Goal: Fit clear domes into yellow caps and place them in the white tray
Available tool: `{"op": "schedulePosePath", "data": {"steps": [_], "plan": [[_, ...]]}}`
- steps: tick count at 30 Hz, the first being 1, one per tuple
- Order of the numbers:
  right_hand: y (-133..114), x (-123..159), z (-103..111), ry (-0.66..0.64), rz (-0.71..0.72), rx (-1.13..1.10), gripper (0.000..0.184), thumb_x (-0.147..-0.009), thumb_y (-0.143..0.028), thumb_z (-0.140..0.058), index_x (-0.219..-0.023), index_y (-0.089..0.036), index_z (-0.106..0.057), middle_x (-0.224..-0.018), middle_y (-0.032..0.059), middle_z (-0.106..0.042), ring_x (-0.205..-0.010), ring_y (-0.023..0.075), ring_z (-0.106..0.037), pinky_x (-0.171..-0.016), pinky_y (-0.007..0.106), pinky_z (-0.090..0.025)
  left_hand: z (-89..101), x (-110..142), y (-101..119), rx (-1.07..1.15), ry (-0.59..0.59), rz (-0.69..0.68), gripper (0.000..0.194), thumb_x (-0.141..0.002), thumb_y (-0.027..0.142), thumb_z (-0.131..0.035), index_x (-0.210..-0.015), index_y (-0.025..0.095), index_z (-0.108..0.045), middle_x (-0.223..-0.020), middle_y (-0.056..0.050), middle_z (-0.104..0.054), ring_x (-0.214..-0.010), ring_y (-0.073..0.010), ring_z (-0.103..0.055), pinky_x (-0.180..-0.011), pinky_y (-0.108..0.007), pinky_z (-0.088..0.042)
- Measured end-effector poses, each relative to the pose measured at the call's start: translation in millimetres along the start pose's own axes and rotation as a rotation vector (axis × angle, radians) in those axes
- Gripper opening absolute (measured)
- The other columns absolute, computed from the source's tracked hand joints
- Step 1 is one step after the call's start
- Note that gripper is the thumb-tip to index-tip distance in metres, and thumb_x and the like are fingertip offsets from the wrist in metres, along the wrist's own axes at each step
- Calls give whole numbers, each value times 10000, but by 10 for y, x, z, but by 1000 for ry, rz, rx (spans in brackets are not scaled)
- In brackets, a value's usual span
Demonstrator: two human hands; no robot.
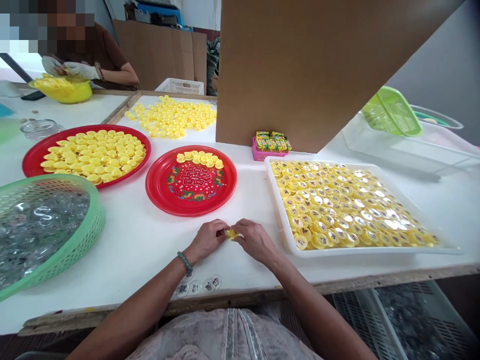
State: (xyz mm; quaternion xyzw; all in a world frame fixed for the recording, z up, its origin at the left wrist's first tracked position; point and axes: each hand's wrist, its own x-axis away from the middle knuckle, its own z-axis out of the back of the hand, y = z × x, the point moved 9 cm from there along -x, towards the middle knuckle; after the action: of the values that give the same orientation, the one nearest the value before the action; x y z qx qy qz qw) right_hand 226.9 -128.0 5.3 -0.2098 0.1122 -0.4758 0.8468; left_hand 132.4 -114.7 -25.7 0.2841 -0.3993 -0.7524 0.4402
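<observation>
A small yellow plastic piece (232, 234) is pinched between the fingertips of both hands, above the white tabletop (131, 260) and just beyond the near right edge of a round red plastic tray printed with a flower wreath (159, 185), the landmark here. The left hand (207, 240) grips the piece from one side, and a bracelet of grey-green beads (184, 262) circles that wrist. The right hand (255, 240) grips the other side with bent fingers, partly covering it.

Round yellow plastic pieces (198, 159) lie along the landmark tray's far edge. Nearer the person than that tray, clear round discs with dark prints (195, 287) lie along the table edge. To its right stands a rectangular white plastic tray (352, 252), filled with rows of yellow pieces bearing printed round faces (330, 220). To its left are a larger red oval tray (32, 165) heaped with yellow pieces and, nearer the person, a pale green perforated plastic basket (90, 230) of clear plastic items. Beyond it lies a loose spread of yellow pieces (180, 117); beyond to the right, a small pink plastic basket (260, 156) of yellow-and-green packets stands by a tall brown cardboard panel (270, 70). Far beyond to the left, a co-worker's white-gloved hands (80, 71) are over a translucent yellow bowl (71, 94); what they hold is too small to tell.
</observation>
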Motion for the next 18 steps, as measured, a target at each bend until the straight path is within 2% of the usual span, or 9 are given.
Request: {"op": "schedulePosePath", "data": {"steps": [3,7,13,18], "plan": [[-1,-36,-30,-15,49,27,223,-766,-23,-555,-882,-188,-650,-877,42,-640,-856,157,-600,-743,232,-425,22,-4,-5,21,15,-11,214,-757,63,-534,-849,197,-674,-912,-34,-647,-816,-187,-590,-762,-273,-457],[-21,-58,-53,-36,125,66,247,-757,-1,-545,-881,-190,-644,-867,39,-646,-852,161,-594,-740,236,-425,24,-4,7,37,17,-26,233,-780,69,-529,-879,206,-689,-927,-30,-648,-839,-186,-592,-777,-271,-451],[-7,-71,-32,-53,157,107,266,-770,-4,-517,-912,-190,-642,-892,48,-655,-846,162,-597,-744,242,-430,14,1,-6,18,26,-10,205,-813,110,-532,-887,215,-692,-921,-28,-649,-829,-189,-596,-770,-276,-456],[39,-88,-56,-22,126,100,197,-777,-20,-533,-838,-181,-629,-825,39,-651,-803,156,-599,-716,232,-422,36,-1,12,15,61,-40,240,-788,55,-531,-885,212,-684,-911,-25,-647,-832,-183,-593,-774,-272,-449]]}}
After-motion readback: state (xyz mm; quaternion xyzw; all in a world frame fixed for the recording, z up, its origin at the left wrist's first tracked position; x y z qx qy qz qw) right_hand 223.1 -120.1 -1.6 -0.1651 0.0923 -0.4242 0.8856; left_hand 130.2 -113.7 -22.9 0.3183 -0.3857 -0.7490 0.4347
